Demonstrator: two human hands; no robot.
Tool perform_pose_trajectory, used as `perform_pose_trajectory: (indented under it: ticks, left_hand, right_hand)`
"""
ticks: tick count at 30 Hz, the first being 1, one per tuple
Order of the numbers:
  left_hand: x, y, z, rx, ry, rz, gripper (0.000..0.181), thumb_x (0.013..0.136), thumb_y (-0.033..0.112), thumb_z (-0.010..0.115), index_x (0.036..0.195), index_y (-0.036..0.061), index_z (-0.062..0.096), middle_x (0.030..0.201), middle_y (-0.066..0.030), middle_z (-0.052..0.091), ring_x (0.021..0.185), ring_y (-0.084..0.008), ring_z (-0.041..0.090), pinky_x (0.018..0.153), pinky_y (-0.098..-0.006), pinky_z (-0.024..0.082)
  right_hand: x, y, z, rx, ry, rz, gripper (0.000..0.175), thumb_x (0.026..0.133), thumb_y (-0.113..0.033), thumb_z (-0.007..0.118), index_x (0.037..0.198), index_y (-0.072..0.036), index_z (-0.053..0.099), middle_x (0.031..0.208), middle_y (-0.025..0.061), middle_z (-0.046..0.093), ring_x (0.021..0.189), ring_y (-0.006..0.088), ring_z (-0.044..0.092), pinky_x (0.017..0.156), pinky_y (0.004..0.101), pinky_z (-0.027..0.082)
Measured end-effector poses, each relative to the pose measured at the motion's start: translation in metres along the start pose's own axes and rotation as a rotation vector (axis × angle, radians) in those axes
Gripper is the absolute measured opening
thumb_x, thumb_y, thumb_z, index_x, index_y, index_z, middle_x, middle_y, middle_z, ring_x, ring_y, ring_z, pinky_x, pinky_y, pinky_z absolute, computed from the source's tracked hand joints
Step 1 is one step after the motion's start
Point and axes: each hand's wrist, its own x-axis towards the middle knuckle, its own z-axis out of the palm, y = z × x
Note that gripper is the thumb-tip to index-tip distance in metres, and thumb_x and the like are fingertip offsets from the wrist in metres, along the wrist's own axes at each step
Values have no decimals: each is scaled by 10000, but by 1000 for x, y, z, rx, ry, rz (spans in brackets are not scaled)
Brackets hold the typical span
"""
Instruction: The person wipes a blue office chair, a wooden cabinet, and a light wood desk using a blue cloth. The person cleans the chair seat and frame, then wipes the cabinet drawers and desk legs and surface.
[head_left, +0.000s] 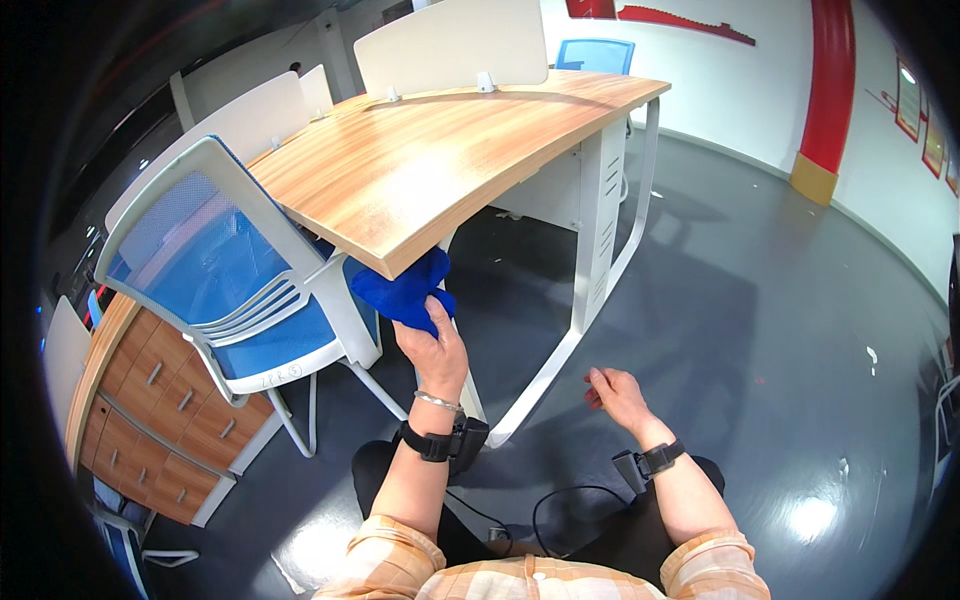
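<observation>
My left hand (431, 352) grips a bright blue cloth (405, 289) just under the near corner of a wood-grain desk (450, 157). The cloth is bunched above my fingers, beside the top of the desk's white metal leg; whether it touches the leg or the underside is hard to see. A silver bracelet and a black strapped device sit on that wrist. My right hand (621, 397) hangs over the grey floor to the right of the desk frame, loosely curled and holding nothing visible. Its wrist carries a similar strapped device.
Close on the left stands a blue mesh chair (202, 240) with a white frame. Wooden drawer cabinets (165, 405) lie behind it. A pale divider panel (457, 52) rises from the desk. Black cables (570, 491) run by my legs. A red column (825, 90) stands far right.
</observation>
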Motion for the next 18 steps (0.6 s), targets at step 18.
perform_pose_trajectory:
  ticks: [18]
  left_hand:
    - [-96, -43, -8, 286, 30, -294, 179, 937, 149, 587, 966, -27, 597, 871, -173, 648, 779, -344, 641, 718, -412, 482]
  right_hand:
    - [11, 12, -20, -37, -151, 13, 292, 968, -254, 571, 922, 21, 659, 754, 79, 696, 635, 142, 660, 623, 289, 521]
